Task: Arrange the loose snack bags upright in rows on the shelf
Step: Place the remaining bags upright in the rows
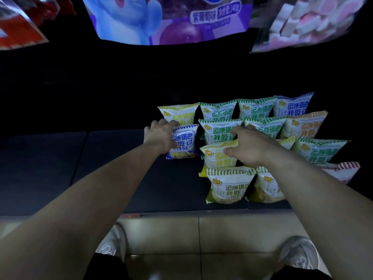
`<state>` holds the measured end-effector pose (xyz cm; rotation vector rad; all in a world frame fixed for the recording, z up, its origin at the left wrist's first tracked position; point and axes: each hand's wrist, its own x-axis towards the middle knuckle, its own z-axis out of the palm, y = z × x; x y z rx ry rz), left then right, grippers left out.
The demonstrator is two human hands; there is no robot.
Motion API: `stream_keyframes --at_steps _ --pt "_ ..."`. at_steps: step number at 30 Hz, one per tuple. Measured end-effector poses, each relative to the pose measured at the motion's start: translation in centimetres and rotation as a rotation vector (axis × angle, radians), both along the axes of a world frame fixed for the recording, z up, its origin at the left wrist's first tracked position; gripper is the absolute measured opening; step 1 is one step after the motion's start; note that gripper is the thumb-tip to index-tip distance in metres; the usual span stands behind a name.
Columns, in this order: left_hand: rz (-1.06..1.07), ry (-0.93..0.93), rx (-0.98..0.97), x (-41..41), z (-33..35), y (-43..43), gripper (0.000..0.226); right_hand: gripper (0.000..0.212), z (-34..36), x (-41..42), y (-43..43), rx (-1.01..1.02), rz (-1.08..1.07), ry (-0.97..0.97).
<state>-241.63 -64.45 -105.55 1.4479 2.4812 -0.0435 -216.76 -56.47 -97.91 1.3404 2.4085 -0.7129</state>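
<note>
On the shelf [121,158] our bags [222,130] stand in rows at the right; our left hand [159,136] curls round the blue bag [184,142] at their left edge, our right hand [248,148] pinches the top of the yellow bag [216,158].

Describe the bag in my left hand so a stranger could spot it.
On the dark shelf, snack bags stand in rows at the right. At their left edge the left hand grips the blue-trimmed bag; its neighbours are yellow or green.
</note>
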Motion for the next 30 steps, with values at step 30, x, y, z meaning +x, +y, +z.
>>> stream_keyframes --at_steps 30 --pt "-0.113 0.249 0.029 1.5 2.3 -1.0 0.082 0.067 1.4 0.8 -0.7 0.072 0.026 -0.052"
